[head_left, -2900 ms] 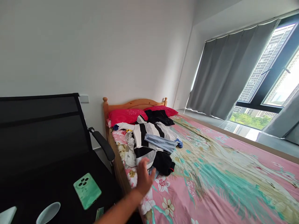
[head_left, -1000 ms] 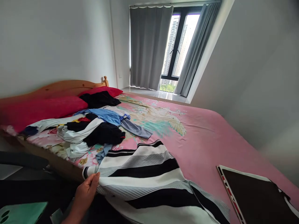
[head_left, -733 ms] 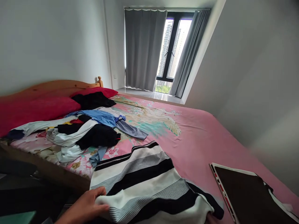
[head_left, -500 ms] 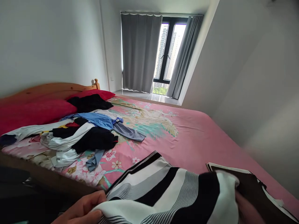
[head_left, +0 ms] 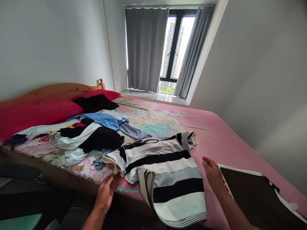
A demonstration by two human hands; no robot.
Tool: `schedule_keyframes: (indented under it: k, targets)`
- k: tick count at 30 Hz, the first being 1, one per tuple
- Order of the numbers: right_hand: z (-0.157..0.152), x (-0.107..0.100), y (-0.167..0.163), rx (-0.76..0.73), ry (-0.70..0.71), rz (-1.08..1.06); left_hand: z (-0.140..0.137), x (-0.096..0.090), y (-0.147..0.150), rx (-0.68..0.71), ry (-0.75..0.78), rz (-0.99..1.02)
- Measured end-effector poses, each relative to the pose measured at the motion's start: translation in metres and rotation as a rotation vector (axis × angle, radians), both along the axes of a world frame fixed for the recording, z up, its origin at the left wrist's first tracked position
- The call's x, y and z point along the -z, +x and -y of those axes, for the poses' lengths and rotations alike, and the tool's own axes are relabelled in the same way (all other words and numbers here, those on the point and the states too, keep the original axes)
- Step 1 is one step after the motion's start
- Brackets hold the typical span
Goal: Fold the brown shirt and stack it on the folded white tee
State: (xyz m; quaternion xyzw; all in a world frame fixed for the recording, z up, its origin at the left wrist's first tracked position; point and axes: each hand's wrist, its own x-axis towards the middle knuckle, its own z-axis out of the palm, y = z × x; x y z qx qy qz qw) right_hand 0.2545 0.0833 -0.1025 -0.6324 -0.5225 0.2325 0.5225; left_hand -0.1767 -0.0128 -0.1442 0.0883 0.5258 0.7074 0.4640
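Observation:
A short-sleeved striped shirt [head_left: 168, 174] in black, white and grey lies spread over the near part of the bed, its lower left side folded up and drooping past the bed's edge. My left hand [head_left: 106, 191] is just below its left sleeve [head_left: 116, 161], fingers stretched out; whether they touch the cloth I cannot tell. My right hand [head_left: 213, 174] is apart from the shirt on its right side, fingers out, holding nothing. Beside that hand lies a flat dark brown garment [head_left: 251, 191] with white edges.
A loose heap of clothes [head_left: 100, 140] in black, white and blue covers the bed's left side. Behind it are red pillows [head_left: 43, 115] and a wooden headboard [head_left: 55, 88]. The pink bedspread [head_left: 203, 131] reaches toward the window with grey curtains [head_left: 146, 48].
The striped shirt, bunched between both hands before, now lies opened out farther up the bed. My hands have let go of it. The view has tilted slightly down.

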Motion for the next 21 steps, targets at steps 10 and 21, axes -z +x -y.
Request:
schedule_keyframes:
  k: [10,21]
  targets:
    - [0.058,0.133,0.017,0.064,0.145,0.591,0.025,-0.01,0.045,0.026,0.043,-0.905]
    - [0.053,0.129,0.023,0.138,0.112,0.204,0.021,0.011,0.219,1.156,0.532,-1.641]
